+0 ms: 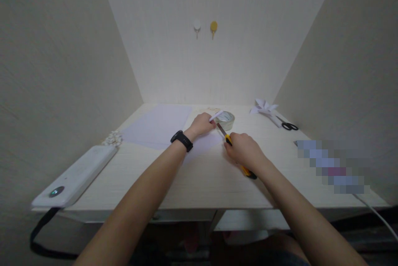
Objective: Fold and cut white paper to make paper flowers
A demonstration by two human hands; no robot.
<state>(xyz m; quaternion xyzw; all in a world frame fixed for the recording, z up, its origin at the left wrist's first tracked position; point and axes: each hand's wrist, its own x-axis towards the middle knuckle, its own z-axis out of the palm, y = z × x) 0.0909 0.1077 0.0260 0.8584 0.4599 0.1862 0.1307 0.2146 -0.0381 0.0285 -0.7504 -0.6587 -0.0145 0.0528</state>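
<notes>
My left hand, with a black watch on its wrist, is closed on a thin white stick that looks like a rolled paper tube. My right hand grips a yellow-and-black utility knife. Its blade is out and points up and left, the tip close to the fingers of my left hand and the lower end of the stick. Just behind the blade lies a roll of clear tape. Pale sheets of paper are spread on the desk to the left, partly under my left wrist.
At the back right lie a folded paper pinwheel and black-handled scissors. A white box-shaped device with a black strap sits at the left edge, near a small whitish heap. A blurred-out object with a cord is on the right.
</notes>
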